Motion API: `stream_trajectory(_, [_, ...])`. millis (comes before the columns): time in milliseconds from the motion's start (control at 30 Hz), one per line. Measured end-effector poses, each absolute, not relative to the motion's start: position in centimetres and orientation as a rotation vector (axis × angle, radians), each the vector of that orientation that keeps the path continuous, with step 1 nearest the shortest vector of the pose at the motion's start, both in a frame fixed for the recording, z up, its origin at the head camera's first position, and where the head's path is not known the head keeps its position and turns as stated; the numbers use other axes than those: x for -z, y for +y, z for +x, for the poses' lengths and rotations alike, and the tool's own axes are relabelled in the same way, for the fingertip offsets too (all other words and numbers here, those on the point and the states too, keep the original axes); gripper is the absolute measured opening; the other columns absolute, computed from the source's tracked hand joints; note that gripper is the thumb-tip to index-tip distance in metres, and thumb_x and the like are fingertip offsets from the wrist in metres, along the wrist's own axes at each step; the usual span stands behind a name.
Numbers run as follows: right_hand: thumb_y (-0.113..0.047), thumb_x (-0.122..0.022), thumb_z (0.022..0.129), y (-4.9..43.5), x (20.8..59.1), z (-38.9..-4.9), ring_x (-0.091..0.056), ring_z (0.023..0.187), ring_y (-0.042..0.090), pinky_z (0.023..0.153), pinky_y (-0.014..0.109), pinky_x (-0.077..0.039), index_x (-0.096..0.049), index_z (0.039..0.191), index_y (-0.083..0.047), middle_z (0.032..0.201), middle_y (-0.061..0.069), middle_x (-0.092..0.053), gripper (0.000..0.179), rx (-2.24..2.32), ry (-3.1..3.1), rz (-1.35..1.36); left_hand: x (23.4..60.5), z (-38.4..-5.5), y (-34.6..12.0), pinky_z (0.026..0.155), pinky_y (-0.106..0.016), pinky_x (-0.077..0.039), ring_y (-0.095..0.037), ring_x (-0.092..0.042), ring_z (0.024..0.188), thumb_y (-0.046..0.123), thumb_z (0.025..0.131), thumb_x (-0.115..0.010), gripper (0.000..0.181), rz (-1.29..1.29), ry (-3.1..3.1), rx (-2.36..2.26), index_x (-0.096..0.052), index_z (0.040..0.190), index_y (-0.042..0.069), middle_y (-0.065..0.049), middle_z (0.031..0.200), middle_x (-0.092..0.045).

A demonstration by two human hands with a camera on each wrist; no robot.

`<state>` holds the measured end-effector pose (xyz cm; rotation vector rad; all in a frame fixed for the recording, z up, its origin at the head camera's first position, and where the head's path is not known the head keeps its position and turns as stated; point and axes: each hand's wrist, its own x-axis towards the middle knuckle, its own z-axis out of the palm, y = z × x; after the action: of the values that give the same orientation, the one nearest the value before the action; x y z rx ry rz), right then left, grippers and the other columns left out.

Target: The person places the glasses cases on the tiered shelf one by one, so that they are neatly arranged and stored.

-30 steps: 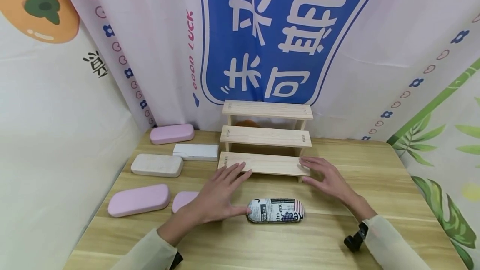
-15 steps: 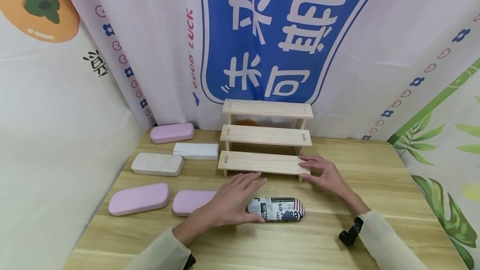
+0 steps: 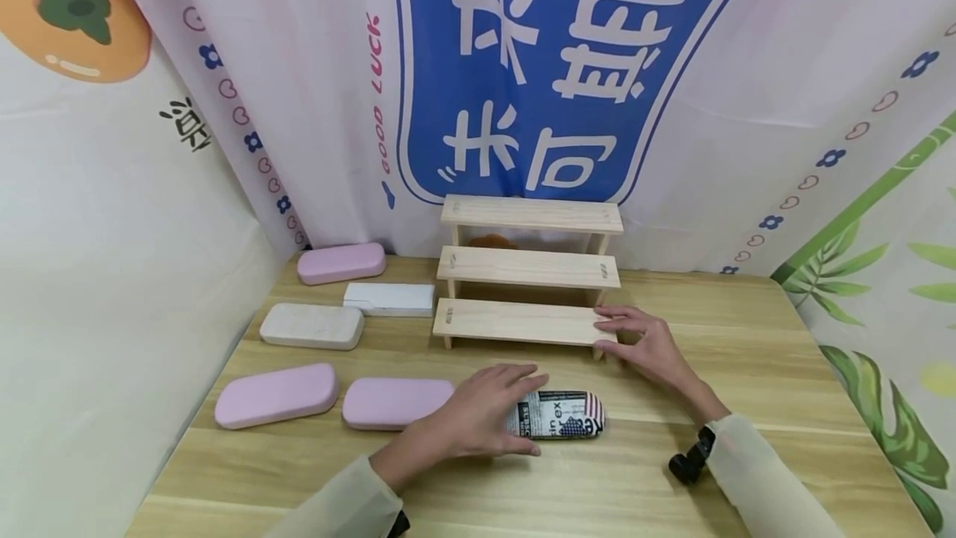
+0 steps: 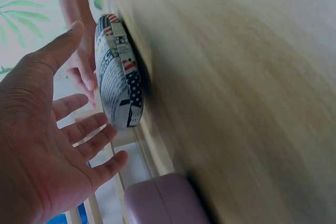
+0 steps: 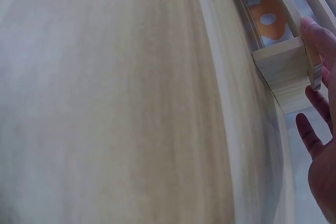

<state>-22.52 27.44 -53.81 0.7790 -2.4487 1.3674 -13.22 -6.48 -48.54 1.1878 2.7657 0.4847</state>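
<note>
A glasses case with newspaper print and flag patches lies on the wooden table in front of a three-tier wooden stand. My left hand hovers at its left end, thumb and fingers spread to either side and covering that end in the head view. From the left wrist view, the fingers are loosely bent with the palm facing the printed case. My right hand pinches the right end of the stand's lowest board, fingers on top and thumb at the front edge; the board's end shows between them in the right wrist view.
Left of the stand lie several other cases: a pink one at the back, a white one, a pale grey one, and two pink ones nearer the front. A printed curtain hangs behind the table.
My left hand has come away from the lowest board and moved right and toward me, over the printed case's left end. My right hand stays at the stand's right end.
</note>
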Motion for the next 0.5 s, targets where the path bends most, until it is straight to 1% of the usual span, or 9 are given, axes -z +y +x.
stream_trajectory(133, [-0.007, -0.092, 0.081, 27.3, 53.6, -22.6, -0.067, 0.123, 0.034, 0.110, 0.011, -0.039, -0.083, 0.109, -0.010, 0.131, 0.011, -0.074, 0.030, -1.369, -2.458, 0.760, 48.7, -13.2, -6.1, 0.116, -0.052, -0.046, -0.030, -0.052, 0.145, 0.063, 0.082, -0.084, 0.097, 1.184, 2.768, -0.489, -0.047, 0.160, 0.018, -0.011, 0.162, -0.049])
stream_trajectory(367, [-0.002, -0.092, 0.078, 27.2, 53.5, -23.0, -0.067, 0.123, 0.036, 0.109, 0.010, -0.038, -0.082, 0.109, -0.006, 0.131, 0.014, -0.073, 0.033, -1.349, -2.455, 0.747, 49.1, -13.1, -5.5, 0.109, -0.049, -0.052, -0.028, -0.057, 0.139, 0.058, 0.082, -0.087, 0.096, 1.158, 2.755, -0.494, -0.048, 0.159, 0.018, -0.009, 0.158, -0.053])
stream_trajectory(500, [0.004, -0.090, 0.078, 26.5, 52.3, -22.2, -0.066, 0.121, 0.040, 0.110, 0.010, -0.038, -0.081, 0.107, 0.000, 0.129, 0.018, -0.073, 0.030, -1.369, -2.435, 0.749, 49.4, -13.0, -5.5, 0.107, -0.046, -0.054, -0.027, -0.059, 0.137, 0.055, 0.081, -0.088, 0.094, 1.155, 2.751, -0.493, -0.050, 0.158, 0.018, -0.007, 0.155, -0.057])
